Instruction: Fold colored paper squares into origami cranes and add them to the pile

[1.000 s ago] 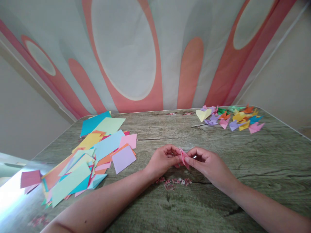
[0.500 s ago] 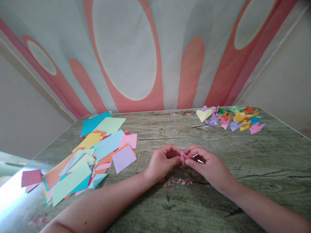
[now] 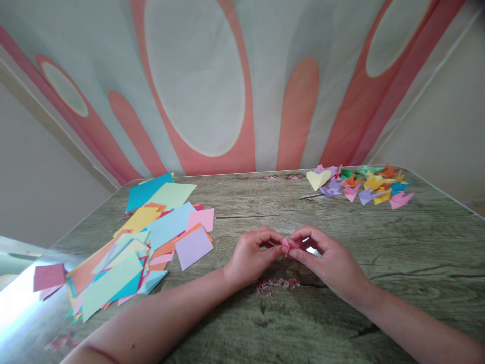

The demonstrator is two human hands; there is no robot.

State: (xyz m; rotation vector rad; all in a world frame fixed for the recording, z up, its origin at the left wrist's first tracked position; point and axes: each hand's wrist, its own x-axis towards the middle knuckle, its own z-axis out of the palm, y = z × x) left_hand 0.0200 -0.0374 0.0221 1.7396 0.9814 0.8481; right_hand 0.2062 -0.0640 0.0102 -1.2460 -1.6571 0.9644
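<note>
A small piece of folded pink paper (image 3: 290, 245) is held between my two hands, above the middle of the wood-patterned table (image 3: 242, 323). My left hand (image 3: 255, 253) pinches its left side between thumb and fingers. On the other side, the thumb and fingertips of my right hand (image 3: 322, 253) grip it too. The fingertips cover much of the paper, so its full shape is hard to make out.
Loose sheets of coloured paper, with a lilac one (image 3: 194, 246) nearest my hands, lie in a spread pile on the left. At the back right sit several small folded paper figures, among them a pink one (image 3: 401, 200) and a cream heart (image 3: 318, 179). A patterned cloth (image 3: 265, 101) hangs behind the table.
The pink paper has turned slightly in my fingers, so more of its folded surface shows. Both hands have stayed nearly in place, with a small shift of the fingertips.
</note>
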